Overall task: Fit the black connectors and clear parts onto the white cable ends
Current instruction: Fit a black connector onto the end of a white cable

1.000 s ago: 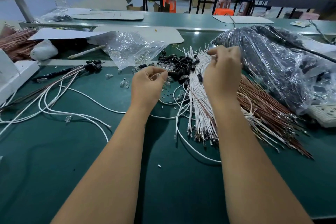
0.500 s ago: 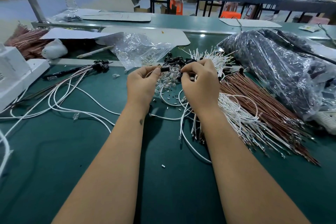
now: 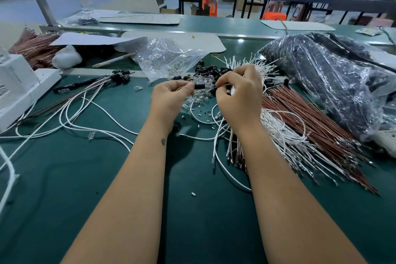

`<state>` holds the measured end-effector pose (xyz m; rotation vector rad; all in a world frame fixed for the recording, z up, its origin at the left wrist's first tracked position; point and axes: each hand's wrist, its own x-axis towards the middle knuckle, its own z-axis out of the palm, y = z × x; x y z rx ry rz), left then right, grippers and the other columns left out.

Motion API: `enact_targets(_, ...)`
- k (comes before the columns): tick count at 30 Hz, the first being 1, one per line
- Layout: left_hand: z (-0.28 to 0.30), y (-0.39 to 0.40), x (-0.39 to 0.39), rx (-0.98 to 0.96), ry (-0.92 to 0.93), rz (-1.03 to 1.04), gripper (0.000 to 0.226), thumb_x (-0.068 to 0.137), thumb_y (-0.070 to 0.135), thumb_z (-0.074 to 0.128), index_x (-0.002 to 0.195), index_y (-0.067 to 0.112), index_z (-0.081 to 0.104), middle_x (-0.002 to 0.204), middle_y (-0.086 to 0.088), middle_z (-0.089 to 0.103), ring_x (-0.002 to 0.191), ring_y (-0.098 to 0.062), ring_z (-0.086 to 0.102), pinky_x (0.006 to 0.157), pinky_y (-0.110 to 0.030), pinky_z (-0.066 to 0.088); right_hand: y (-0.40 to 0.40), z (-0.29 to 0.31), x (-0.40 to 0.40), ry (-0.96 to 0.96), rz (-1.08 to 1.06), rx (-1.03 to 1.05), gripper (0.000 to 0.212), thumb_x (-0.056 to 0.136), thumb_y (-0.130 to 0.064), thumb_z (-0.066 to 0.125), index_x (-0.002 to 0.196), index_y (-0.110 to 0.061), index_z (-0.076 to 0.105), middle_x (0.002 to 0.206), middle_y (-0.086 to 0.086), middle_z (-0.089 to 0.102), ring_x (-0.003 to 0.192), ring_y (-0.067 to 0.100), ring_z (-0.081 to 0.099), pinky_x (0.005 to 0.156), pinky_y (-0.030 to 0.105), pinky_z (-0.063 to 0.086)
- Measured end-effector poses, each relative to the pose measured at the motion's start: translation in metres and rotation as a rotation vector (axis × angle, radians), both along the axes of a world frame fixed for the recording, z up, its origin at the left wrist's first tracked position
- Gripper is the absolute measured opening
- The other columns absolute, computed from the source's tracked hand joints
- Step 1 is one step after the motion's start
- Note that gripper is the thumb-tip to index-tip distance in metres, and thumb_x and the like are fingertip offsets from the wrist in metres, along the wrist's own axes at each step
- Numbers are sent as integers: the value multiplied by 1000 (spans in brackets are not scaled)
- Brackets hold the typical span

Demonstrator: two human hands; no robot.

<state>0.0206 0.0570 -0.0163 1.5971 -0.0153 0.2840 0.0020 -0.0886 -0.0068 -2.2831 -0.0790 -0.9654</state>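
a small black connector (image 3: 199, 86) is pinched at the fingertips of the left hand (image 3: 170, 97), held above the green worktop (image 3: 64, 178). both forearms reach forward side by side, hands nearly meeting. the right hand (image 3: 240, 96), fingers curled, pinches something thin at the connector's end; what it is cannot be told. just beyond the hands lie loose black connectors and clear parts (image 3: 201, 80). white cables (image 3: 278, 133) fan out under and right of the right hand.

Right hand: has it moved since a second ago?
Yes. The right hand left the far ends of the white cable bundle and came leftward to the black connector that the left hand pinches.
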Motion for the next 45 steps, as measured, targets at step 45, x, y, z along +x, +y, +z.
enact_targets(45,-6,8,-2,566,-95,290,14,92,25,59,97,17,70,85,-2,68,93,-31,61,89,-45,48,-2,-1,4,149,34,-138,16,96,-14,53,107,-10,65,102,5,66,95,21,57,89,37,44)
